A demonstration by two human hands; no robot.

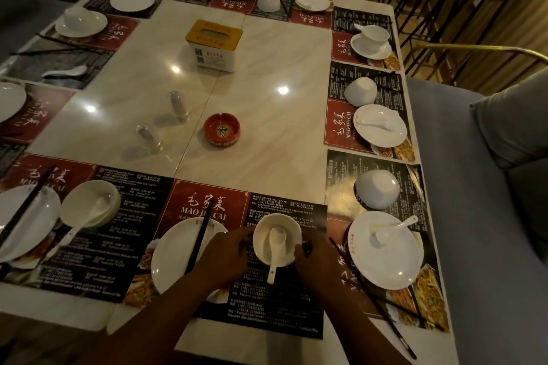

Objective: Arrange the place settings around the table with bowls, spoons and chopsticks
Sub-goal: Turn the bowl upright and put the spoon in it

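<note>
both hands cup the bowl (289,234) at the table's (267,142) 6 o'clock edge, left hand (225,255) curled on its 9 o'clock side and right hand (317,261) on its 3 o'clock side. a spoon (275,246) lies inside, and the plate (172,258) beside it carries chopsticks (198,241). the second bowl (89,204) toward 8 o'clock also holds a spoon, so these two settings look nearly done, but along 3 and 12 o'clock each overturned bowl (376,188) sits mouth down with a loose spoon (391,230) on its plate, so most seems left.
</note>
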